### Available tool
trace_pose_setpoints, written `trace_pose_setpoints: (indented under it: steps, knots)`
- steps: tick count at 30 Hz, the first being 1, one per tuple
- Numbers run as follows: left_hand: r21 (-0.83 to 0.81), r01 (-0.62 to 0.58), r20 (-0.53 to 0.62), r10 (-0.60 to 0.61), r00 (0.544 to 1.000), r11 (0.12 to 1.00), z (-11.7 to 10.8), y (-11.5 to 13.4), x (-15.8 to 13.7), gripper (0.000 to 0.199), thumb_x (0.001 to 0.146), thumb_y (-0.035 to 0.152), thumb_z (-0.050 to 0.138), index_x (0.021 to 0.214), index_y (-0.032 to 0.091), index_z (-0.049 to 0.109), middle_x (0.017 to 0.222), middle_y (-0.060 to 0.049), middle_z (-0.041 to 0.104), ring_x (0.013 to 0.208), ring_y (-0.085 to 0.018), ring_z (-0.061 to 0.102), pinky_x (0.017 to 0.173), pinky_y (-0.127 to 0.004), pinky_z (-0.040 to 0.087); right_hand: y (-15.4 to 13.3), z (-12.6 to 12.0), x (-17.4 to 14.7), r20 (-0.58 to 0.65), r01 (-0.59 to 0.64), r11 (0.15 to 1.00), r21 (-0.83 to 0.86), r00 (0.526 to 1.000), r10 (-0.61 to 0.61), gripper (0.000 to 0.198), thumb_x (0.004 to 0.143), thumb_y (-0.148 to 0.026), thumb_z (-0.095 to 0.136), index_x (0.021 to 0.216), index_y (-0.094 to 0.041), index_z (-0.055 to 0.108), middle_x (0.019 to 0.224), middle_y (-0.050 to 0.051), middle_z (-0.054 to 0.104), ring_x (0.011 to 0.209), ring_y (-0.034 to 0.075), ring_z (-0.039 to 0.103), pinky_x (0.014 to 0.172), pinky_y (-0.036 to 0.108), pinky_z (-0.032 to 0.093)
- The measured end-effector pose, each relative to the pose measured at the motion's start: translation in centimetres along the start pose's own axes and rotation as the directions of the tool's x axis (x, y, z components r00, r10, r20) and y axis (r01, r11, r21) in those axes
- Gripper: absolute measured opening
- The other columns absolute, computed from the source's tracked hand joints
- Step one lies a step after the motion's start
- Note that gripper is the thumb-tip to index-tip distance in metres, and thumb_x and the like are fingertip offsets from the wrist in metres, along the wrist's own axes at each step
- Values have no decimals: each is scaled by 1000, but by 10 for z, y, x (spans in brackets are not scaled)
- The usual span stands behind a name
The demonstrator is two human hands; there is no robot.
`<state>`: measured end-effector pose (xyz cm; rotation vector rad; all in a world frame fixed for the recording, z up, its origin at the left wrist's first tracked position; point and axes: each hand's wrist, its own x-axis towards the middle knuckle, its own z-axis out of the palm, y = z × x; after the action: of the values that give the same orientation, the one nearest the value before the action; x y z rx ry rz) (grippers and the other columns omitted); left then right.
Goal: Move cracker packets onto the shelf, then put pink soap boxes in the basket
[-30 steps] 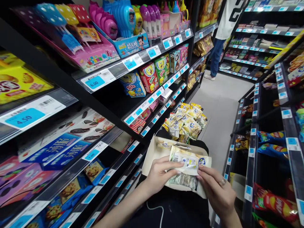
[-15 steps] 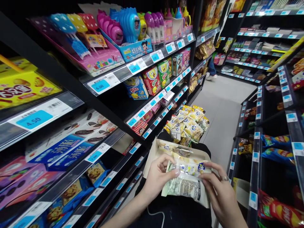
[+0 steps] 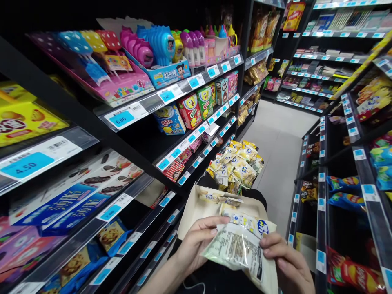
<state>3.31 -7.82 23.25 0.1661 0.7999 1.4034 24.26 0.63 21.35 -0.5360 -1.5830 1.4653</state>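
A pale snack packet with printed text on its back is stretched between both hands, its lower end tilted toward me. My left hand pinches its left edge, thumb and fingers closed. My right hand grips the right edge near a blue logo, fingers bent. Just behind the packet, an open cream-coloured cardboard box rests on my lap, with a few small packets inside along its far side. Part of the box is hidden by the packet and my hands.
Beyond my knees, a heap of yellow-and-white packets stands on the floor by the left shelves. Shelves with boxed sweets and price labels line the left. On the right, a rack holds bagged snacks.
The packet has turned and come lower and nearer to me, showing more of its printed back. Both hands keep hold of it. The camera view has shifted slightly.
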Motion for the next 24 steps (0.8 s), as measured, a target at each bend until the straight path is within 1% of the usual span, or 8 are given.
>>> trace_pose_setpoints:
  steps: [4,9,11,13,15,17,20,24]
  knots:
    - [189,-72,-8,74,997,979,5,6,2,41,58,20,85,98,21,78,97,-6,78,91,-20,71,82,-25,55,-13,2,5,-57,84,971,-223,993,-99,16,81,-29,69,96,-32,76,90,7,77,81,22,74,71,31,63]
    - [668,-80,-91,188,978,739,7,5,1,34,73,47,73,70,13,75,71,-8,75,53,-16,65,47,-23,51,-19,6,10,-249,-55,860,-507,965,-85,10,82,-27,67,85,-25,77,68,1,74,42,10,58,41,19,47]
    - [786,-55,-93,205,974,616,6,5,-2,47,81,54,62,56,14,66,52,-5,67,42,-11,53,43,-20,44,-21,2,14,-290,-197,796,-572,957,28,18,82,-36,67,74,-21,73,56,-1,66,39,8,49,39,20,40]
    - [811,-35,-95,189,977,585,4,5,-5,53,84,58,57,52,15,56,38,1,55,36,-7,43,43,-18,36,-23,-4,19,-244,-352,770,-531,935,259,32,83,-46,63,68,-19,69,58,0,64,48,11,52,44,21,41]
    - [751,-9,-103,131,986,660,2,5,-6,56,79,66,57,52,17,49,31,6,42,32,-5,35,40,-18,28,-23,-10,25,-151,-480,767,-425,873,463,40,84,-53,58,69,-17,66,62,2,64,55,13,53,47,22,40]
    - [660,32,-116,60,991,750,0,5,-7,59,72,73,60,52,19,46,29,9,35,28,-5,27,36,-19,21,-21,-14,29,-85,-520,773,-363,845,528,44,83,-57,57,68,-17,63,60,1,58,58,13,49,48,22,37]
    - [588,60,-133,23,991,807,-1,7,-8,61,66,76,63,50,20,44,27,10,31,25,-4,23,34,-20,16,-20,-15,33,-43,-449,789,-420,878,477,46,84,-56,56,60,-17,54,54,-3,44,53,10,39,45,22,29]
    - [713,30,-137,98,986,701,-4,15,-15,62,71,74,62,46,19,43,27,6,37,24,-5,31,34,-18,21,-28,-15,36,70,-139,801,-582,973,220,41,88,-42,58,55,-18,53,47,-6,37,43,6,36,42,21,27]
